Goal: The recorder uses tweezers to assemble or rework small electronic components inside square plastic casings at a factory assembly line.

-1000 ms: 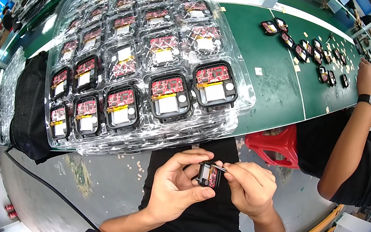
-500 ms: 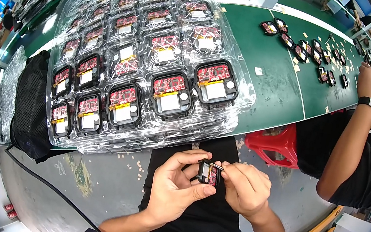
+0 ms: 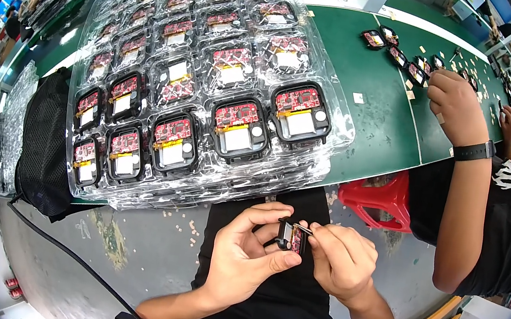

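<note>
Above my lap, my left hand (image 3: pixel 240 262) grips a small black device housing (image 3: pixel 287 237) by its edges, tilted so that its red circuit board and white block face right. My right hand (image 3: pixel 346 258) pinches a thin metal tool (image 3: pixel 303 229), perhaps tweezers, its tip at the upper part of the housing. The tip itself is too small to make out. Beyond my hands, a clear plastic tray (image 3: pixel 339 116) carries rows of similar housings (image 3: pixel 238 128) with red boards, yellow strips and white blocks.
The tray tops a stack on a green table (image 3: pixel 370 130). More housings (image 3: pixel 372 39) lie at the far right, by a co-worker's hand (image 3: pixel 459 106) with a dark wristband. A red stool (image 3: pixel 380 203) stands right; a black mesh bag (image 3: pixel 42 142) and a cable (image 3: pixel 69 254) are left.
The co-worker's arm has swung left over the loose housings on the table. My hands and the housing have shifted slightly right; both grips are unchanged.
</note>
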`<state>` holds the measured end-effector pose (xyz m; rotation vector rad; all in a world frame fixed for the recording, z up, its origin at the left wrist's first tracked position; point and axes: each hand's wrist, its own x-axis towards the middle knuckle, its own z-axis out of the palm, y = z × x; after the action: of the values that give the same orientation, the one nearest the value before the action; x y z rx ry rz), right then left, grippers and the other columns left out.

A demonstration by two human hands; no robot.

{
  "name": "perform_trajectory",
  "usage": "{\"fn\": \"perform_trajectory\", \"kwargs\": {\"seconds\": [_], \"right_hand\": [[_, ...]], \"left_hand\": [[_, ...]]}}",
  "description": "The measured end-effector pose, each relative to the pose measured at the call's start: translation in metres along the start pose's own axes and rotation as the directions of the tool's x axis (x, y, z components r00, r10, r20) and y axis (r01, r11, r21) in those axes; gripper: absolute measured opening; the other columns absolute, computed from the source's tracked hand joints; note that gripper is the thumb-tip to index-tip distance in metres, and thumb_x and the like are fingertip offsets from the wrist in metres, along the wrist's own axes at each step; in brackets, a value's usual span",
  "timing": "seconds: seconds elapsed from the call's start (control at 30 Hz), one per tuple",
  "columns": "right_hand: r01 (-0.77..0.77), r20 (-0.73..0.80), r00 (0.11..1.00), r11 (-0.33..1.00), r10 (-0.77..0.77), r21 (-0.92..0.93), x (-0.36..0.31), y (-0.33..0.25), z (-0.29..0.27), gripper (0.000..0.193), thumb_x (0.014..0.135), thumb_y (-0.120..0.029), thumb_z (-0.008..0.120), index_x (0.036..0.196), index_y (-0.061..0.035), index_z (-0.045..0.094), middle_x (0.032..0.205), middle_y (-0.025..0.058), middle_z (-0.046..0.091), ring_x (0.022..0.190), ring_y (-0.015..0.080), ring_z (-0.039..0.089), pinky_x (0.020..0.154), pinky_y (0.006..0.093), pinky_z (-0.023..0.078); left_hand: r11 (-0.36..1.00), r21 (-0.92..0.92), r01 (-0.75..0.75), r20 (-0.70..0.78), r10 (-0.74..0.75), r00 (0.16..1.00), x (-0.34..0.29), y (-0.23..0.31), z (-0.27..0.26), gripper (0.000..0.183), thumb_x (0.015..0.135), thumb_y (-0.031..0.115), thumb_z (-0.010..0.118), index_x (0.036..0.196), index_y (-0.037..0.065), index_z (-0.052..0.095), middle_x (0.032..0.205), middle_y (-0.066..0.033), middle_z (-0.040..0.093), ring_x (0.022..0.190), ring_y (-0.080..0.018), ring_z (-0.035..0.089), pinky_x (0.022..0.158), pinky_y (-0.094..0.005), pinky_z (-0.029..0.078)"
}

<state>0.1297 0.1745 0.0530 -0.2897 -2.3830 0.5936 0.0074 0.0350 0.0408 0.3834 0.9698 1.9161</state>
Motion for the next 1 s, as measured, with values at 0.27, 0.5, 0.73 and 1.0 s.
{"fn": "perform_trajectory", "kwargs": {"seconds": [0.27, 0.5, 0.73, 1.0], "right_hand": [[0.0, 0.032, 0.999, 0.999, 0.001, -0.045, -0.002, -0.001, -0.006, 0.028, 0.073, 0.0, 0.082, 0.099, 0.0023, 0.07, 0.082, 0.0093, 0.067, 0.061, 0.0196, 0.064, 0.051, 0.0295, 0.051], [0.001, 0.012, 1.0, 0.999, 0.0, -0.036, -0.007, 0.001, -0.001, 0.026, 0.074, -0.001, 0.081, 0.098, 0.0023, 0.07, 0.081, 0.0077, 0.067, 0.06, 0.0179, 0.063, 0.049, 0.0283, 0.049], [0.004, 0.033, 0.999, 0.997, -0.001, -0.079, -0.004, -0.003, -0.003, 0.022, 0.076, -0.002, 0.08, 0.095, 0.0008, 0.071, 0.079, 0.0072, 0.066, 0.058, 0.0174, 0.064, 0.049, 0.0279, 0.049], [-0.028, 0.113, 0.994, 0.972, 0.001, 0.235, 0.013, 0.002, -0.026, 0.022, 0.076, -0.005, 0.082, 0.096, 0.0001, 0.073, 0.08, 0.0083, 0.068, 0.062, 0.022, 0.068, 0.053, 0.0299, 0.053]], "left_hand": [[0.999, -0.017, 0.031, -0.01, -0.031, 0.999, -0.002, -0.004, 0.003, 0.053, 0.082, -0.01, 0.078, 0.129, -0.002, 0.054, 0.142, -0.0155, 0.045, 0.129, -0.0281, 0.057, 0.101, -0.037, 0.058], [1.0, -0.012, 0.001, -0.029, -0.001, 1.0, -0.002, -0.007, 0.004, 0.054, 0.081, -0.01, 0.08, 0.128, -0.001, 0.054, 0.14, -0.0153, 0.046, 0.127, -0.0277, 0.057, 0.099, -0.0356, 0.058], [0.998, 0.028, -0.048, -0.029, 0.049, 0.998, -0.003, -0.008, 0.003, 0.054, 0.08, -0.013, 0.078, 0.128, -0.002, 0.055, 0.14, -0.0154, 0.046, 0.128, -0.0279, 0.058, 0.099, -0.0359, 0.059], [0.99, 0.027, -0.142, 0.135, 0.137, 0.981, -0.019, 0.022, 0.01, 0.055, 0.077, -0.02, 0.076, 0.126, -0.005, 0.056, 0.134, -0.0195, 0.051, 0.128, -0.0334, 0.058, 0.106, -0.0428, 0.056]]}}
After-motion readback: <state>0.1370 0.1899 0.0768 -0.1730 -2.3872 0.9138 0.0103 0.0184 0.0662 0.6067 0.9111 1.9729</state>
